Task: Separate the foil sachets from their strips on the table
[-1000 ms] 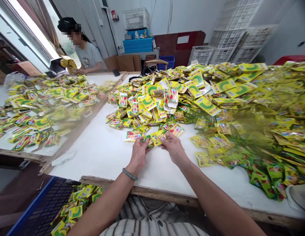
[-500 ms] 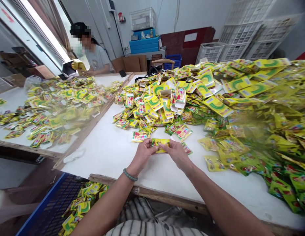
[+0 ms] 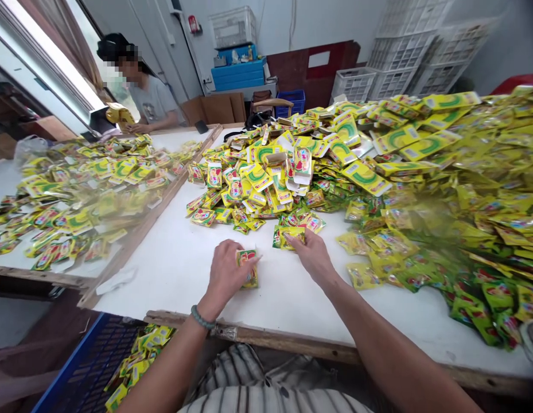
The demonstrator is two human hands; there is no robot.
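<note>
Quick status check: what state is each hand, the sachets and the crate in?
left hand, closed on held sachets
right hand, fingertips on loose sachet, grip unclear
sachet pile, heaped, unsorted
blue crate, partly filled with sachets

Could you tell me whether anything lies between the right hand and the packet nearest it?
Nothing visible does: the right hand rests its fingertips on the packet. The left hand holds other packets off to the side.

Small yellow-green sachet stack (image 3: 248,267) held tilted; 1 flat sachet (image 3: 286,236) lies just beyond it.
</note>
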